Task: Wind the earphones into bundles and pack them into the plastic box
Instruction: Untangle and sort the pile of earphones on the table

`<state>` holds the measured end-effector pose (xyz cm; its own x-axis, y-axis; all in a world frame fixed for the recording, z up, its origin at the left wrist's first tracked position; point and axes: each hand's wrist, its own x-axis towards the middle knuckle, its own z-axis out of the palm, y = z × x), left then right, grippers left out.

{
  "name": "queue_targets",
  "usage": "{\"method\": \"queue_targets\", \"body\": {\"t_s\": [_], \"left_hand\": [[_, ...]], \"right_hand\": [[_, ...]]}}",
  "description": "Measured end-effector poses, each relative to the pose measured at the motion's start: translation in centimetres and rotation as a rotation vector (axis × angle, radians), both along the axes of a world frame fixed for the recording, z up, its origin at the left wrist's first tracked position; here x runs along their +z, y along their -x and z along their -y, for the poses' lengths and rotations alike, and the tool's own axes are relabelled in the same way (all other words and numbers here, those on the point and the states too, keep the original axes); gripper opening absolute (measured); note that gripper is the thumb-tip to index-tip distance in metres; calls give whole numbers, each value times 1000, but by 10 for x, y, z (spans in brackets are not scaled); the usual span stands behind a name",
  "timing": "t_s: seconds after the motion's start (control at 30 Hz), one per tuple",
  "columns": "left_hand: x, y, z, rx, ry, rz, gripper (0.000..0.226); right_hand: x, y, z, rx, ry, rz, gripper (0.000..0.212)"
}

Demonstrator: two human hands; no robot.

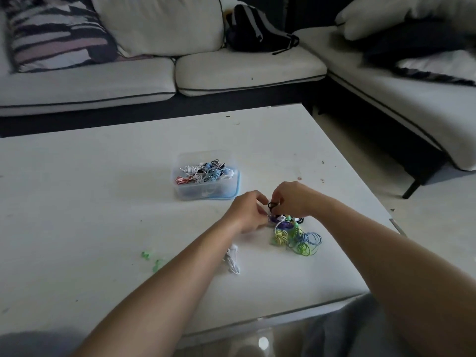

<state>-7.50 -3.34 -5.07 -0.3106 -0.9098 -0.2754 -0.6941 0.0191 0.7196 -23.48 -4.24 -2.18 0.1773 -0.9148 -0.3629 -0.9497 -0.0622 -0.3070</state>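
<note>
Pinching 1 black earphone point(271, 205) with right hand point(292, 199); left hand point(247, 213) curled beside it, hold unclear. Keep coils tight, clear of loose pile point(298, 237), then into plastic box point(206, 192).

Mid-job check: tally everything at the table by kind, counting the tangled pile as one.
Plastic box: 1
Tangled earphone pile: 1
Black earphones pinched by right hand: 1
White earphones lying apart: 1
Green bits: 2
Total: 6
</note>
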Motion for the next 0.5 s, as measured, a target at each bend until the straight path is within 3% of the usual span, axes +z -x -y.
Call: {"method": "queue_targets", "body": {"t_s": [0.13,0.33,0.5], "left_hand": [[2,-5,2,71,6,-42,34],[-1,-22,5,116,-54,-133,33],[7,-35,6,192,-130,-207,29]], "right_hand": [[8,2,11,-48,31,125,12],[26,-1,14,-294,44,663,15],[36,-17,12,-403,5,945,14]]}}
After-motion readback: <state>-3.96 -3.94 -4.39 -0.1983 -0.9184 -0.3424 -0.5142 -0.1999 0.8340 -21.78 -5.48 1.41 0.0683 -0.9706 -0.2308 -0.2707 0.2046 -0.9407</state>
